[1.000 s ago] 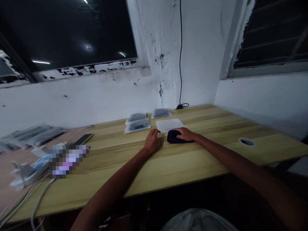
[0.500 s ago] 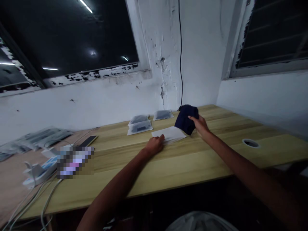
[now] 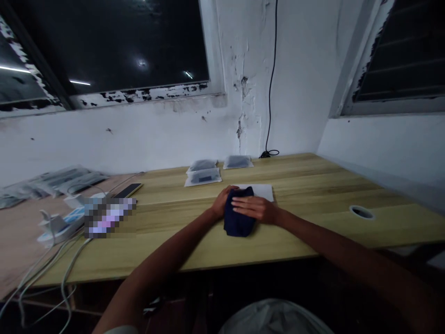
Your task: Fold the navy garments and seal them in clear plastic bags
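Observation:
A folded navy-blue cloth item rests against the front left part of a flat white pouch on the wooden table. My right hand lies over the cloth, its fingers extended across the front and holding it. At the left end of the pouch is my left hand, curled at the edge. The cloth hides part of its fingers and the pouch's left side.
Several filled translucent pouches lie near the wall. More packets are piled at the far left. A power strip with cables, a phone and a pixelated patch are at left. A round cable hole is at right.
My right hand has brought the navy cloth from above the pouch's right side, left and towards me, onto its left end beside my left hand. The view has shifted slightly.

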`<state>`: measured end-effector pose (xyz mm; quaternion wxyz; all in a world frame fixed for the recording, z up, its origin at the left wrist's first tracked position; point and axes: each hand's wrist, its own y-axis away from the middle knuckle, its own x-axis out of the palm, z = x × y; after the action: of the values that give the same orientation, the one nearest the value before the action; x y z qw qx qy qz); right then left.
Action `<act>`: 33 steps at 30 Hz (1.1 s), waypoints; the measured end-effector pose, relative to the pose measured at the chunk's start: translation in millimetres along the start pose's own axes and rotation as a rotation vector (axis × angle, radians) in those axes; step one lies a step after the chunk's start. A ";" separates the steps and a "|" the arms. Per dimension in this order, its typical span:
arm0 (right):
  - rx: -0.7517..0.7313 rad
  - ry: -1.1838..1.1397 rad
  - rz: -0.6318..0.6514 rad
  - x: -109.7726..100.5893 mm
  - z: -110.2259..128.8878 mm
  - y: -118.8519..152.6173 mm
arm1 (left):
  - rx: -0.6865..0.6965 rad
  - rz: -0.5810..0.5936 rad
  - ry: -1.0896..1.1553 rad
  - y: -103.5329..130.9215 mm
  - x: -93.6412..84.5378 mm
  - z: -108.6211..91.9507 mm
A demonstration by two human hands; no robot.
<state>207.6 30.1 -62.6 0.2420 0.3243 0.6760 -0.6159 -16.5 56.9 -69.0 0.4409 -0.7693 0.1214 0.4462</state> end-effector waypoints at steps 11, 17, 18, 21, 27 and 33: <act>0.725 0.218 0.292 24.7 -34.4 26.2 | 0.202 0.045 -0.194 -3.1 13.3 -24.4; 0.904 0.392 0.464 30.4 -23.5 12.0 | 0.241 0.028 -0.184 -1.2 16.0 -41.6; 0.931 0.392 0.495 29.3 -24.2 10.1 | 0.241 0.017 -0.182 -0.9 16.1 -40.6; 0.997 0.335 0.569 26.5 -31.7 5.5 | 0.237 0.009 -0.176 -1.9 17.4 -35.0; 0.873 0.235 0.340 29.7 -36.2 4.5 | 0.177 -0.028 -0.187 -4.5 13.6 -23.8; 0.229 0.215 0.139 13.2 -18.9 2.0 | -0.047 -0.064 -0.312 -2.8 -4.7 -0.2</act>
<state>201.5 50.8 -71.2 0.1718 0.4598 0.5992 -0.6325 -17.5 57.4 -63.7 0.4500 -0.7044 0.0166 0.5487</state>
